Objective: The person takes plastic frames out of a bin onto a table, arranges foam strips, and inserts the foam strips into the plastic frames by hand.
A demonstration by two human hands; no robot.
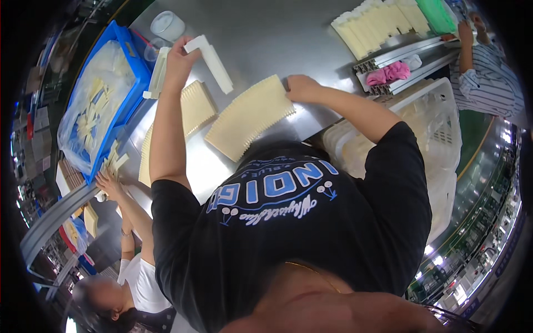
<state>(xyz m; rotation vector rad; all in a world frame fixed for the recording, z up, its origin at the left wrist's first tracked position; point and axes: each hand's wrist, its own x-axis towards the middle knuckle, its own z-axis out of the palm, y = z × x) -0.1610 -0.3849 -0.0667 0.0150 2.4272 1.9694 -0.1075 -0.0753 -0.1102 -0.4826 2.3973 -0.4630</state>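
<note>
My left hand (181, 56) is closed on one end of a long white plastic strip (215, 67), which slants down to the right above the metal table. Beside that hand, on its left, stand pale channel-shaped strips (158, 75). In front of me a curved row of cream plastic strips (250, 117) lies packed side by side. At this row's right end is my right hand (303, 89), fingers curled in against the last pieces; its fingertips are partly hidden, and what they grip cannot be made out. Another cream row (195, 105) lies farther left, partly behind my left forearm.
A blue bin (125, 91) with a clear bag of pale pieces stands at left, near a white round tub (167, 25). A co-worker's hand (110, 184) handles pieces below it. At right are more cream strips (377, 28), metal rails, a pink cloth (388, 73) and white crates (438, 111).
</note>
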